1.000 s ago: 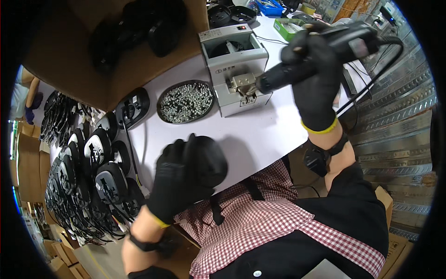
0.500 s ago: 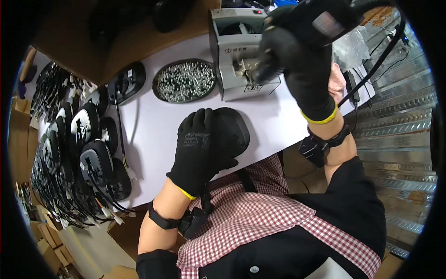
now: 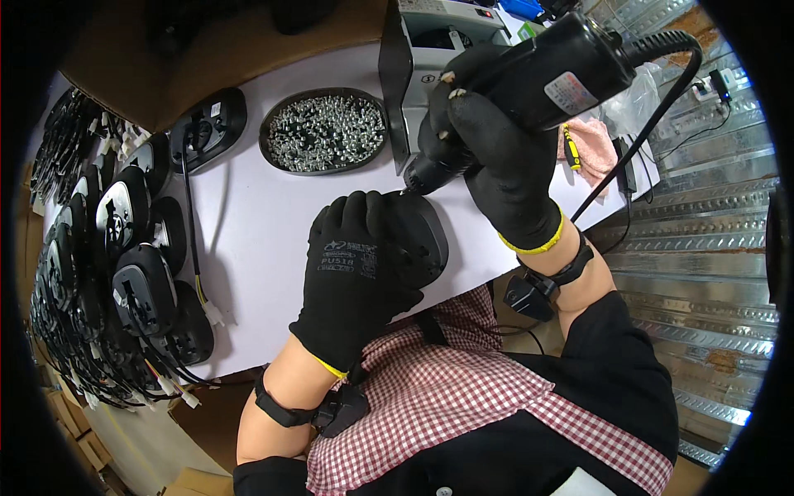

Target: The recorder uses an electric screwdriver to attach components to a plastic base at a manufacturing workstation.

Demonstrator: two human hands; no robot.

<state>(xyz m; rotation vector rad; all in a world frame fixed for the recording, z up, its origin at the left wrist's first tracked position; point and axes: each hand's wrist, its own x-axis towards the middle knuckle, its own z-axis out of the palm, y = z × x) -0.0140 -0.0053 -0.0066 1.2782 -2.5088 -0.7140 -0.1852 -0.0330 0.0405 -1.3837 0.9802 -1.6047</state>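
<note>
My gloved left hand [image 3: 347,264] lies over a rounded black plastic housing [image 3: 423,236] on the white table. Its fingers curl over the far edge and the thumb presses near the close edge, so much of the housing is hidden. In my gloved right hand [image 3: 513,161] is a black corded electric screwdriver [image 3: 529,74], tilted down to the left. Its bit meets the far rim of the housing, beside my left fingertips. Whether a screw sits on the bit is too small to tell.
Beyond my left hand stands an oval black tray [image 3: 331,171] of small metal screws. A grey screw feeder [image 3: 418,66] is behind the screwdriver. Black housings with cables [image 3: 145,289] are piled at the left. A pink cloth [image 3: 591,145] lies right; the screwdriver's cable [image 3: 657,136] loops there.
My right hand has brought the screwdriver from the screw feeder down and toward me, onto the housing's far rim. My left hand stays on the housing.
</note>
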